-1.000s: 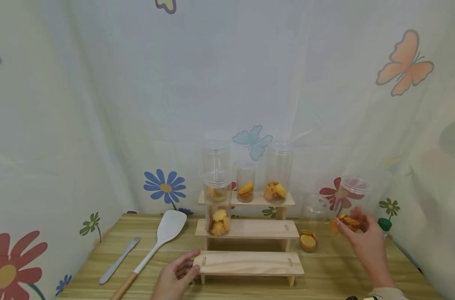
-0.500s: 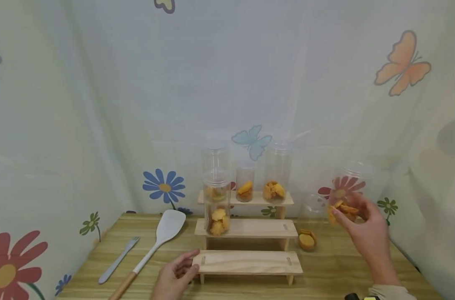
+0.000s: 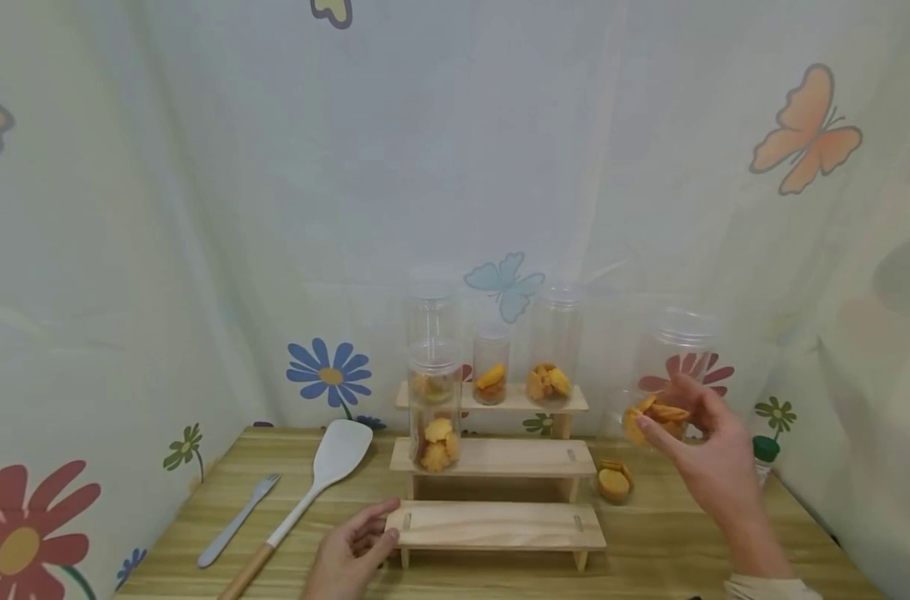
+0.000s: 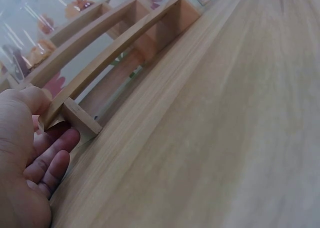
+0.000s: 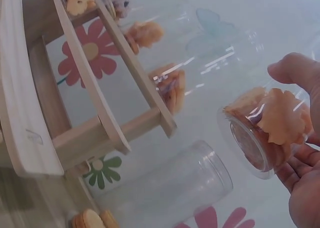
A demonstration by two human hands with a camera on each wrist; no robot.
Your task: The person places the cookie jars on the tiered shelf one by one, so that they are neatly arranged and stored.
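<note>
My right hand (image 3: 717,454) holds a tall clear jar (image 3: 665,375) of flower-shaped crackers in the air. Thumb and fingers grip its lower part, and the right wrist view shows its round base (image 5: 248,144). Below and slightly left stands another clear jar (image 3: 615,482) with round crackers, on the table. My left hand (image 3: 350,550) grips the left end of the lowest step of a three-tier wooden stand (image 3: 496,527). In the left wrist view its thumb lies over that board (image 4: 92,70), with fingers curled beneath. One cracker jar (image 3: 436,421) occupies the middle step's left end.
On the top tier are a tall jar (image 3: 432,317), a short jar (image 3: 491,367) and another tall jar (image 3: 557,350). A white spatula (image 3: 340,454) and a fork (image 3: 239,521) lie left of the stand. A green-topped object (image 3: 766,448) is at the right, before the printed curtain.
My right hand has lifted the cracker jar and moved it left, towards the stand and partly in front of the standing jar. My left hand stays on the lowest step.
</note>
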